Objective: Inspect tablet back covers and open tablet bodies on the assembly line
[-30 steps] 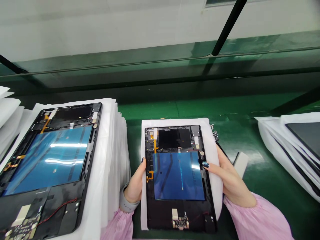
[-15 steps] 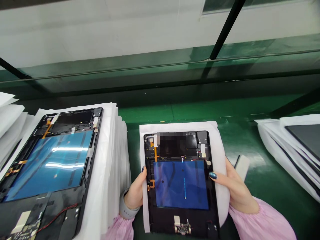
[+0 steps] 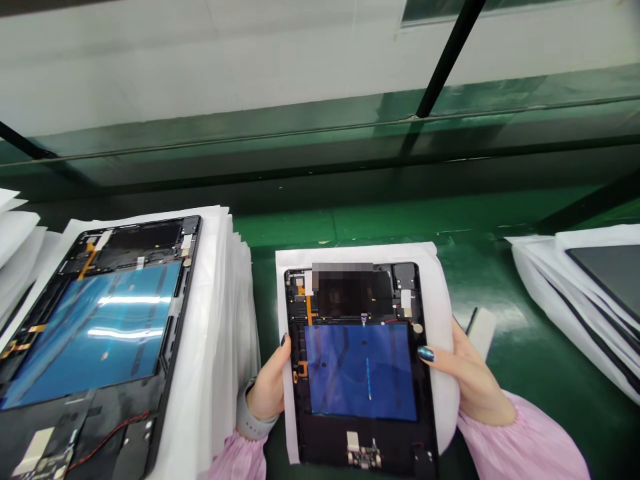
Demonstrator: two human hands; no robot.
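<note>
Between my two hands is an opened tablet (image 3: 361, 373), its inside facing up, with a blue-filmed battery area, orange flex cables and a small circuit board at the bottom. A white foam sheet (image 3: 443, 400) lies under it and sticks out past its edges. My left hand (image 3: 270, 381) grips the left edge, thumb on top and the other fingers hidden beneath. On the right edge, my right hand (image 3: 473, 380) has its thumb pressed on the frame, with the foam sheet between thumb and palm; its other fingers are mostly hidden.
To the left, another opened tablet (image 3: 100, 327) rests on a tall stack of white foam sheets (image 3: 220, 333). More white sheets (image 3: 20, 247) stand at the far left. At right, dark panels (image 3: 610, 273) lie layered in white wrapping. A pale strip (image 3: 483, 332) lies on the green table (image 3: 530, 347).
The view has shifted slightly, so the surroundings appear a little further left. Both hands keep the same hold on the tablet and foam sheet.
</note>
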